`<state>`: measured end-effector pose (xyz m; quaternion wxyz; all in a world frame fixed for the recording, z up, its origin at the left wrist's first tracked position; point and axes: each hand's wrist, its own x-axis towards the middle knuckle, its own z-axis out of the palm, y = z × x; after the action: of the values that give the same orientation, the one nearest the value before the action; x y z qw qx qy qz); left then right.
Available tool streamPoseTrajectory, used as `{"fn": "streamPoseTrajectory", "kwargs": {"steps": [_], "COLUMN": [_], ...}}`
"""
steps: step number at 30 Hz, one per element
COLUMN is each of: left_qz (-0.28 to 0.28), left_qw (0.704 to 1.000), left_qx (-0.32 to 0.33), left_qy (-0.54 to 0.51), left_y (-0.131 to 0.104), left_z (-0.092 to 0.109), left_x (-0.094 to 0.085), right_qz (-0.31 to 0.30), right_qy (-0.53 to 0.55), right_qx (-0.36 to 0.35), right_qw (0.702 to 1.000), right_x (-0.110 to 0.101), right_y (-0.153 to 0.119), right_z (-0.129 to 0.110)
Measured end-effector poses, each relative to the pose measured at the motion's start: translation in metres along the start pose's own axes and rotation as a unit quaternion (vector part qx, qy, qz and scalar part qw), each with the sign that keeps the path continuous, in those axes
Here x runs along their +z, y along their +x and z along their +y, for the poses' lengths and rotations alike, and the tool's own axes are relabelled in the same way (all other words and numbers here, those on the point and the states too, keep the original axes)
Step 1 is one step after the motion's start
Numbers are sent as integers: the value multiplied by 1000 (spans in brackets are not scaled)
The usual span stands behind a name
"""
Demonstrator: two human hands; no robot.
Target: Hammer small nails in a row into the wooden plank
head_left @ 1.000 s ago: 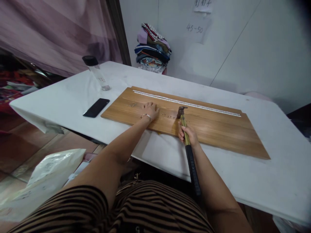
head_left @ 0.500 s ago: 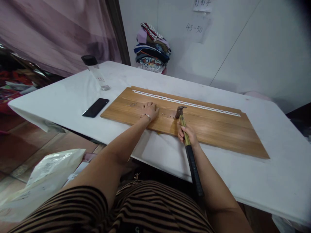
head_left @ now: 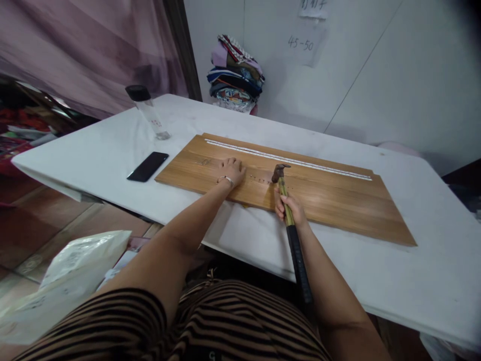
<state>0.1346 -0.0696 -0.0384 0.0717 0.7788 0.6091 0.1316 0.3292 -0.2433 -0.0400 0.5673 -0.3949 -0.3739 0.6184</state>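
Fabric in narrow black and tan stripes, a knit-looking top [head_left: 244,321], fills the nearest edge, with a crinkled, translucent plastic bag [head_left: 75,268] down at the left. A claw hammer [head_left: 287,213] slants over the board, its lower grip black, its shaft yellowish, its metal head brown and rusty-looking. The right hand's fingers wrap closed around the shaft, close below the head. The right hand [head_left: 292,207] is above the near edge of a wood-grained rectangular board [head_left: 338,203] on the smooth white desk [head_left: 379,281]. Beside the hammer head runs a row of small nails [head_left: 259,178] (whether the head touches one, I cannot tell). The left hand [head_left: 233,171] rests palm down on the board, fingers extended, slightly bent and a little apart. Thin metallic pieces [head_left: 205,162] lie to its left, and two pale strips [head_left: 289,159] run along the far side. A glossy black phone [head_left: 148,166] lies beyond the board's left end; behind it stands a clear, black-capped bottle [head_left: 152,116], its contents unclear. Farthest, folded clothes [head_left: 236,75] are stacked against the wall [head_left: 376,65].
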Motion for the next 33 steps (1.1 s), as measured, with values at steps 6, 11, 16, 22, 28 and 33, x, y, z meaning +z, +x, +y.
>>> {"fn": "streamPoseTrajectory", "kwargs": {"steps": [6,11,16,22,28,33], "left_qz": [-3,-2,-1,4,-1,2], "left_qw": [1000,1000,1000,1000,1000,1000], "left_qx": [3,2,4,8,7,5], "left_qy": [-2,-5,-7,-7,-4,-2], "left_y": [-1,0,1,1,-1,-2], "left_z": [0,0,-2,-1,0,2], "left_x": [-1,0,2,1,-1,-3], "right_qz": [1,3,-5,-7,-10,-4], "right_qy": [-7,0,-7,-3,2,5], "right_qx": [5,-9,7,3,8,-6], "right_qw": [1000,1000,1000,1000,1000,1000], "right_x": [-2,-1,-4,-3,-3,-2], "right_y": [0,0,0,0,1,0], "right_z": [2,2,3,2,2,2]}}
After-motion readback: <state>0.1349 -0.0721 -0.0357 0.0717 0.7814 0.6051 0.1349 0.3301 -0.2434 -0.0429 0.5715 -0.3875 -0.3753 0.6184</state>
